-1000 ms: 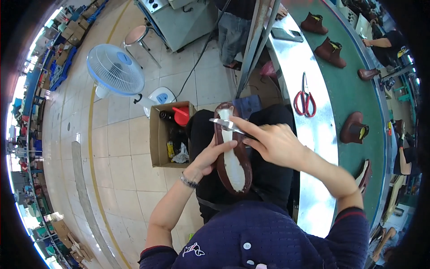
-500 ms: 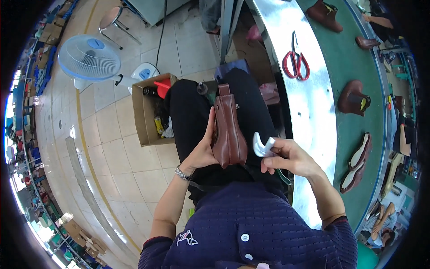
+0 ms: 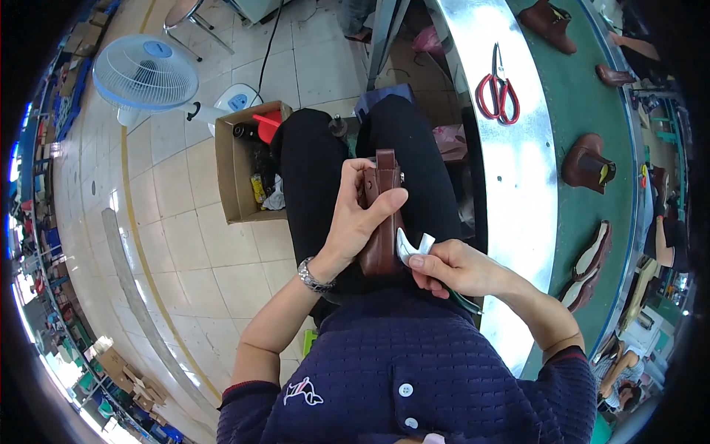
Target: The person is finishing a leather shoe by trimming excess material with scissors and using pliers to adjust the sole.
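Note:
A brown leather boot (image 3: 382, 248) stands over my lap between my thighs, its pull tab pointing away from me. My left hand (image 3: 356, 214) grips its upper, thumb across the top and fingers round the left side. My right hand (image 3: 452, 268) is closed on a silvery hammer-like tool (image 3: 404, 247) with a curved head. This head is beside the boot's right side near its lower end; whether they touch I cannot tell. A dark green strip, perhaps the tool's handle, shows below my right hand.
To my right runs a shiny metal worktop (image 3: 518, 192) with red-handled scissors (image 3: 499, 96). Beyond it a green belt (image 3: 543, 81) carries brown boots (image 3: 588, 164) and shoes (image 3: 589, 255). On my left are a cardboard box (image 3: 233, 170) and a fan (image 3: 146, 72).
My left hand has shifted up the boot, its thumb now over the top. My right hand has brought the tool leftward, up to the boot's side.

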Tool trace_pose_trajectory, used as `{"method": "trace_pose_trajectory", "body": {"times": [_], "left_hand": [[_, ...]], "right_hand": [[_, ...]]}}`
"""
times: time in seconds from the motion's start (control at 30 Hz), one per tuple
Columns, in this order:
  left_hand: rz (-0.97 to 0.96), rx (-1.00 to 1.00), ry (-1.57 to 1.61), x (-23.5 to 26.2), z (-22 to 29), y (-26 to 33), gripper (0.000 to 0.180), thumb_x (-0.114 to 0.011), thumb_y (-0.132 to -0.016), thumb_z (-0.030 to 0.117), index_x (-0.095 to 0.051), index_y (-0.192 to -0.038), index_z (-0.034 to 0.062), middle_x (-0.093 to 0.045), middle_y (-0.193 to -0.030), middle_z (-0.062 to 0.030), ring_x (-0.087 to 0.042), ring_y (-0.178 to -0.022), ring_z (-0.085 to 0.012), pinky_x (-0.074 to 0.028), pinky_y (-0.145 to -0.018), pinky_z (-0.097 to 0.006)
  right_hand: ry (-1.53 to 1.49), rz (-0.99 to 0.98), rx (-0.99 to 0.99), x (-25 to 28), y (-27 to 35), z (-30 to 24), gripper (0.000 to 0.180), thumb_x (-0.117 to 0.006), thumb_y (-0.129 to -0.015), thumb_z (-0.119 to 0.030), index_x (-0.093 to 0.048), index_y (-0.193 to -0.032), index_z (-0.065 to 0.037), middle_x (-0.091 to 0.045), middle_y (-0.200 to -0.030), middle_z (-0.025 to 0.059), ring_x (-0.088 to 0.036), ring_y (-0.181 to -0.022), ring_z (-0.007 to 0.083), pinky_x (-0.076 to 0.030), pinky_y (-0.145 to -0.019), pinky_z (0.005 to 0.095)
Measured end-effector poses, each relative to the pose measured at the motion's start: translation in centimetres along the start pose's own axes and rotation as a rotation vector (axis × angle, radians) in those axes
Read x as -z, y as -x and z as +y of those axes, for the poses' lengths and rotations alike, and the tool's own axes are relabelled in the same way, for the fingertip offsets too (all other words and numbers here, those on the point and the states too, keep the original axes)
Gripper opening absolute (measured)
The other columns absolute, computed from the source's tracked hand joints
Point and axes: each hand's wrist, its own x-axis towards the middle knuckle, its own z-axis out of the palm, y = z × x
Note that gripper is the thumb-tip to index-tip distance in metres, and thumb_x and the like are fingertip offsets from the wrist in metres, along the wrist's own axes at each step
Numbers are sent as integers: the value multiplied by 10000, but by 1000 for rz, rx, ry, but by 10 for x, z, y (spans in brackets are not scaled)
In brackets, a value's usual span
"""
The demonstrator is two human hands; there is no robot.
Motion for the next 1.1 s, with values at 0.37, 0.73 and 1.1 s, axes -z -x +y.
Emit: {"method": "trace_pose_trajectory", "body": {"times": [0.37,0.73,1.1], "left_hand": [[164,-32,-12,-7,2,-4,382,-763,-826,331,-524,-1003,91,-531,-845,29,-502,-726,-44,-444,-658,-217],[91,72,37,0,8,-24,404,-769,-818,347,-542,-1013,74,-544,-866,14,-529,-778,-55,-456,-703,-228],[-242,-393,-348,-10,45,15,1442,-950,-488,299,32,-1518,60,-363,-1413,-178,-432,-1278,-270,-325,-1090,-390]], "right_hand": [[455,41,-261,6,-3,-60,657,-398,-1004,-496,-584,-608,-6,-563,-509,91,-619,-503,217,-497,-551,351],[340,428,20,3,3,-19,566,-521,-971,-442,-667,-697,31,-607,-552,102,-632,-510,178,-504,-518,328],[851,1353,-229,94,43,131,406,-640,-855,-87,-551,-1245,-14,-608,-1057,172,-628,-931,338,-511,-781,437]]}}
